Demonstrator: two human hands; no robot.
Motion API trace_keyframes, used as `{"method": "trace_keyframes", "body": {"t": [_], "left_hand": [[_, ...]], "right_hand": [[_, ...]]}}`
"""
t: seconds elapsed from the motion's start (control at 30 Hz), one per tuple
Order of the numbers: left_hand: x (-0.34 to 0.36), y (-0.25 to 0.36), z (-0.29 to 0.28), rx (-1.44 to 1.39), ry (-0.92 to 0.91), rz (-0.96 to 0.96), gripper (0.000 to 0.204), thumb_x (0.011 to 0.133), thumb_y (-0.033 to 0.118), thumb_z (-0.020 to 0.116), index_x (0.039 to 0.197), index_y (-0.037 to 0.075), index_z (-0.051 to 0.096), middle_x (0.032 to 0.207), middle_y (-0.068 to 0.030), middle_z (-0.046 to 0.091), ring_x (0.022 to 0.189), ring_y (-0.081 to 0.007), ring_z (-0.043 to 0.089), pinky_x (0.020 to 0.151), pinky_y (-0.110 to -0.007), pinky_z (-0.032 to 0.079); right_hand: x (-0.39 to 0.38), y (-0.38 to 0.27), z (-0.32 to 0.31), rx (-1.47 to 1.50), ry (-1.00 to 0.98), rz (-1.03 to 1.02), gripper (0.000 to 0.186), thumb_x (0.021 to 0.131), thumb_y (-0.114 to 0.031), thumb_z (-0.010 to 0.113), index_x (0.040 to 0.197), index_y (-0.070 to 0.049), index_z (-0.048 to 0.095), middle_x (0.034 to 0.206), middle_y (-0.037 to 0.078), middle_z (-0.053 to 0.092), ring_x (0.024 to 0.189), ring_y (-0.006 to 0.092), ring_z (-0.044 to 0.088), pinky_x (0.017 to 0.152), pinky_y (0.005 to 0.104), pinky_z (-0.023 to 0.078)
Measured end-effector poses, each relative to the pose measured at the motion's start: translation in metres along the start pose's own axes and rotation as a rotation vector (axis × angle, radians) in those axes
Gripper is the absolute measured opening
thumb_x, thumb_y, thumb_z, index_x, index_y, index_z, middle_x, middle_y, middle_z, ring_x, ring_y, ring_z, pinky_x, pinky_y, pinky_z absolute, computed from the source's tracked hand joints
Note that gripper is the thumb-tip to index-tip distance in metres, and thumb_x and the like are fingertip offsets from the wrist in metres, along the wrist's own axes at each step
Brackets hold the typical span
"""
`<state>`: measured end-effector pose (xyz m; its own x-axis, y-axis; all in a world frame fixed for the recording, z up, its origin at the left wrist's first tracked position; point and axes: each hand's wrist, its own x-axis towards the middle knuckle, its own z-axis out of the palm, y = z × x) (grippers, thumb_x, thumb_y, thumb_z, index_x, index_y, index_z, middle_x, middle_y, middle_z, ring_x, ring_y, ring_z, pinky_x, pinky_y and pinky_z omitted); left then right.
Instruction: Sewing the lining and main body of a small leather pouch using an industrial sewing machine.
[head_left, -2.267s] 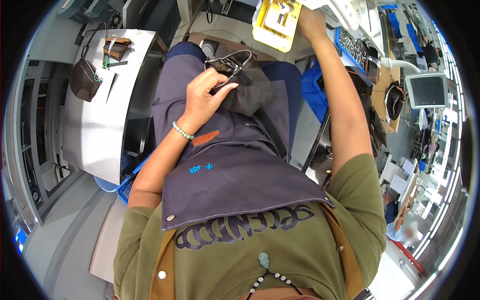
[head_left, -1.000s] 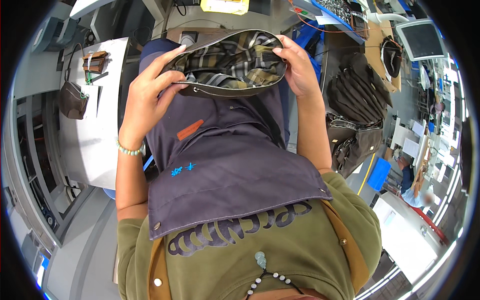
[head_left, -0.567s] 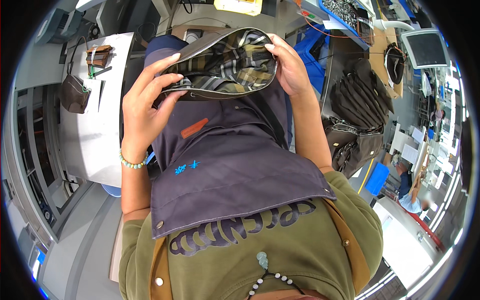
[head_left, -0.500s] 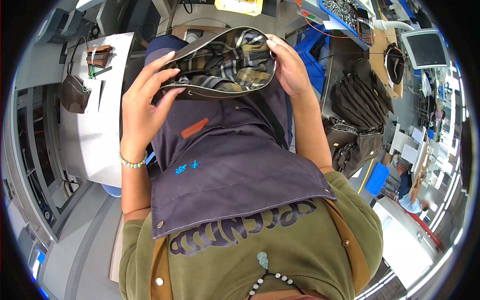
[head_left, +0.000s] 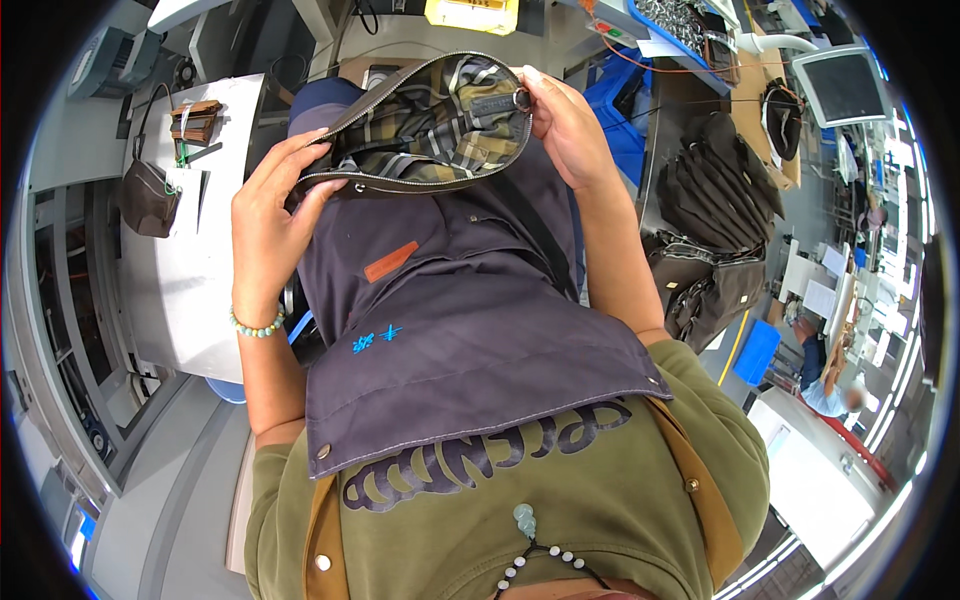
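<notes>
A dark zippered bag (head_left: 436,190) is held above my lap with its mouth spread wide. Plaid lining in olive, black and white shows inside, with a small dark label patch near its right end. My left hand (head_left: 275,205) grips the bag's left end, thumb on the near edge and fingers on the far edge. At the right end, my right hand (head_left: 562,125) pinches the rim near a small ring. The undersides of the bag and some fingertips are hidden. Below it lies my dark grey apron (head_left: 470,290) with an orange-brown patch.
To the left is a white table (head_left: 180,290) bearing a small brown pouch (head_left: 150,197) and a bundle of brown strips (head_left: 196,122). On the right lie stacked dark bag pieces (head_left: 720,185), near a monitor (head_left: 843,87). A blue bin (head_left: 618,110) and a yellow box (head_left: 472,12) stand beyond.
Both hands and the bag have shifted slightly left. The bag's mouth has tilted, so more of the label patch and the right-end ring shows.
</notes>
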<state>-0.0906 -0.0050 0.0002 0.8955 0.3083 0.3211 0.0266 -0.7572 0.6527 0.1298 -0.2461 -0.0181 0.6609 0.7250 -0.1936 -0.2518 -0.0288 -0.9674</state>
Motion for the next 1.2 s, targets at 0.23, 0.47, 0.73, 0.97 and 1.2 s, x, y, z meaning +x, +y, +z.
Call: {"method": "trace_keyframes", "body": {"t": [0.23,0.47,0.73,0.97,1.2], "left_hand": [[-0.005,0.000,-0.002,-0.075,0.071,-0.031,0.030,0.079,0.000,0.080,0.107,-0.001,0.070,0.112,-0.0121,0.073,0.102,-0.0279,0.072,0.087,-0.035,0.057],[-0.019,0.004,-0.038,0.022,0.265,-0.085,0.015,0.085,-0.002,0.075,0.098,-0.001,0.069,0.098,-0.0106,0.074,0.089,-0.0206,0.071,0.081,-0.028,0.054],[-0.133,-0.030,-0.163,0.103,0.470,-0.592,0.025,0.091,0.016,0.075,0.108,0.000,0.067,0.095,-0.0028,0.069,0.092,-0.0096,0.061,0.087,-0.025,0.049],[-0.364,-0.066,-0.146,-0.514,0.762,-1.432,0.023,0.095,0.037,0.075,0.092,0.014,0.072,0.064,0.0125,0.049,0.048,0.0002,0.031,0.045,-0.020,0.022],[-0.419,-0.056,-0.046,-0.814,0.842,-1.300,0.012,0.098,0.023,0.072,0.101,0.011,0.074,0.072,0.0136,0.055,0.053,0.0025,0.034,0.047,-0.018,0.024]], "right_hand": [[0.000,-0.002,0.004,0.030,0.024,0.051,0.046,0.109,-0.036,0.046,0.130,0.001,0.063,0.116,0.006,0.070,0.102,0.0129,0.064,0.094,0.0291,0.049],[0.011,0.014,0.000,0.152,-0.143,-0.071,0.048,0.108,-0.035,0.048,0.131,0.005,0.060,0.117,0.013,0.070,0.103,0.0179,0.068,0.089,0.0304,0.054],[0.026,0.079,-0.016,-0.102,-0.122,0.201,0.045,0.106,-0.034,0.055,0.133,0.001,0.061,0.122,0.015,0.071,0.108,0.0193,0.069,0.090,0.0315,0.053],[0.049,0.112,-0.033,-0.073,-0.159,0.388,0.048,0.107,-0.034,0.052,0.139,0.002,0.055,0.131,0.016,0.067,0.113,0.0190,0.066,0.092,0.0305,0.053],[0.070,0.076,0.057,-0.405,-0.365,0.134,0.047,0.106,-0.033,0.055,0.138,0.002,0.058,0.127,0.013,0.069,0.111,0.0169,0.066,0.094,0.0290,0.050]]}}
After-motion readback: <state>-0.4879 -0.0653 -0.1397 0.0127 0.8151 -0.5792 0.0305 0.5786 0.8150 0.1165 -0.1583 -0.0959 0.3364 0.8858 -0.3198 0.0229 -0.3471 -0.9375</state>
